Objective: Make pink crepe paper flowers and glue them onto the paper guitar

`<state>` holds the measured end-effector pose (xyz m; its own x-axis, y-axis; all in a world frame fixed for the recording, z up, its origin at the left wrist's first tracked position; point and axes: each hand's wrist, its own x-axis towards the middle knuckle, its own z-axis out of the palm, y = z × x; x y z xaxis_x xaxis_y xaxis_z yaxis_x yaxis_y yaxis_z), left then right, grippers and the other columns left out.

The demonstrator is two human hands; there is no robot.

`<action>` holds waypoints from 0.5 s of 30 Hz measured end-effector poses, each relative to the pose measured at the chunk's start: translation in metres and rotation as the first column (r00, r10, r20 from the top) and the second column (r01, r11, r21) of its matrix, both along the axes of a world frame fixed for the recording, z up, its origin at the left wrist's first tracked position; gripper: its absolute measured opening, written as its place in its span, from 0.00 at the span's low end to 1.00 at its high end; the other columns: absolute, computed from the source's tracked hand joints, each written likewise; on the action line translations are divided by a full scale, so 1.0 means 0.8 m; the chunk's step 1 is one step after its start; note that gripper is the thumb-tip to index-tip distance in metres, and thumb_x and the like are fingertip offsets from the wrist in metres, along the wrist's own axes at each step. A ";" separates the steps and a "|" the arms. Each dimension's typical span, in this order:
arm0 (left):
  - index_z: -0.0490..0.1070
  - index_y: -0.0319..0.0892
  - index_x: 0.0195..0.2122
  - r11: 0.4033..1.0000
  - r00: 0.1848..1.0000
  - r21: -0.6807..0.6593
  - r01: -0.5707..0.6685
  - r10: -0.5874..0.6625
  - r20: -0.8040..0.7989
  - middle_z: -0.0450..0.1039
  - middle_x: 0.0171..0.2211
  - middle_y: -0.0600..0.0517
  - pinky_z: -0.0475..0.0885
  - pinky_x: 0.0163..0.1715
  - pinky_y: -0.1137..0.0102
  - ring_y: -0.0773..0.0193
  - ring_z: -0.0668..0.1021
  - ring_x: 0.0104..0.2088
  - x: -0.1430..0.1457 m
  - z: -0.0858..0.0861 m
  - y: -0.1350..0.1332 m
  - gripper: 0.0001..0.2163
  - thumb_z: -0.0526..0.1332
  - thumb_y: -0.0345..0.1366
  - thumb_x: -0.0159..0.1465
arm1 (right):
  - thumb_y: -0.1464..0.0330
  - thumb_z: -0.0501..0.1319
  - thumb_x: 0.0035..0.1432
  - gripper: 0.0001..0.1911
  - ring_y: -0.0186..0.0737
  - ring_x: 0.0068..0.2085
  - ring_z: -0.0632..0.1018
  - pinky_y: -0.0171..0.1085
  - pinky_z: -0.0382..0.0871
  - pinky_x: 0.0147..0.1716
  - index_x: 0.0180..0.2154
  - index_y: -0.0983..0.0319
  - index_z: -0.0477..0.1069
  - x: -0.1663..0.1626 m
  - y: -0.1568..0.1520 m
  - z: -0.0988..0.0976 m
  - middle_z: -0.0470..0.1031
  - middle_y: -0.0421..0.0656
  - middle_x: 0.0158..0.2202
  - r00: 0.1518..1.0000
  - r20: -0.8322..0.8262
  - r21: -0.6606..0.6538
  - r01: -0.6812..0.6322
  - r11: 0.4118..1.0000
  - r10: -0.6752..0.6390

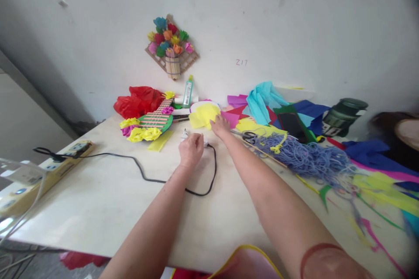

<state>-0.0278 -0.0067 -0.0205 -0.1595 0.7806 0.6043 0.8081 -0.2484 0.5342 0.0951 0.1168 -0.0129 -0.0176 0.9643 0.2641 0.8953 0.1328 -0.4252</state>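
My right hand reaches forward, fingers stretched out at the right edge of a crumpled piece of yellow crepe paper. This paper partly covers a round white piece with a dark rim. Nearer to me, my left hand is closed with its fingers bent together; what it holds, if anything, is hidden. Parts of a white object show behind the left hand, and a black cord runs from there. Left of it lies a paper-decorated guitar-shaped craft with wooden sticks and strings. Scissors lie right of my right hand.
A power strip lies on the table's left side. Red paper and a green glue bottle stand at the back. Blue-violet shredded strands, a phone, coloured papers and a dark jar occupy the right.
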 end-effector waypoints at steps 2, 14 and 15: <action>0.70 0.42 0.27 1.000 1.000 -0.007 0.004 -0.003 0.007 0.74 0.24 0.50 0.64 0.30 0.70 0.63 0.75 0.26 0.001 0.002 0.000 0.09 0.54 0.38 0.61 | 0.63 0.48 0.61 0.23 0.47 0.59 0.62 0.47 0.53 0.57 0.55 0.65 0.63 0.007 -0.003 0.007 0.60 0.50 0.60 0.991 -0.133 0.061 -0.022 0.998 0.030; 0.66 0.39 0.47 0.977 0.680 0.129 0.170 -0.211 0.702 0.68 0.51 0.41 0.71 0.40 0.68 0.57 0.74 0.47 -0.010 0.031 0.023 0.22 0.62 0.43 0.53 | 0.57 0.65 0.40 0.17 0.34 0.24 0.73 0.35 0.69 0.26 0.29 0.64 0.75 0.063 -0.080 0.043 0.73 0.39 0.22 0.146 -0.962 0.207 -0.159 0.965 0.231; 0.66 0.39 0.48 0.971 0.652 0.123 0.205 -0.229 0.723 0.67 0.52 0.41 0.70 0.43 0.67 0.57 0.73 0.49 -0.007 0.036 0.025 0.23 0.63 0.43 0.53 | 0.57 0.66 0.39 0.17 0.34 0.23 0.74 0.35 0.69 0.25 0.28 0.64 0.75 0.070 -0.086 0.044 0.73 0.39 0.21 0.139 -0.962 0.208 -0.184 0.961 0.235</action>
<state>-0.0337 0.0135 0.0085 -0.3856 0.8356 0.3912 0.0856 -0.3898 0.9169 0.1510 0.0481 0.0220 0.0767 0.9614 0.2644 -0.3141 0.2750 -0.9087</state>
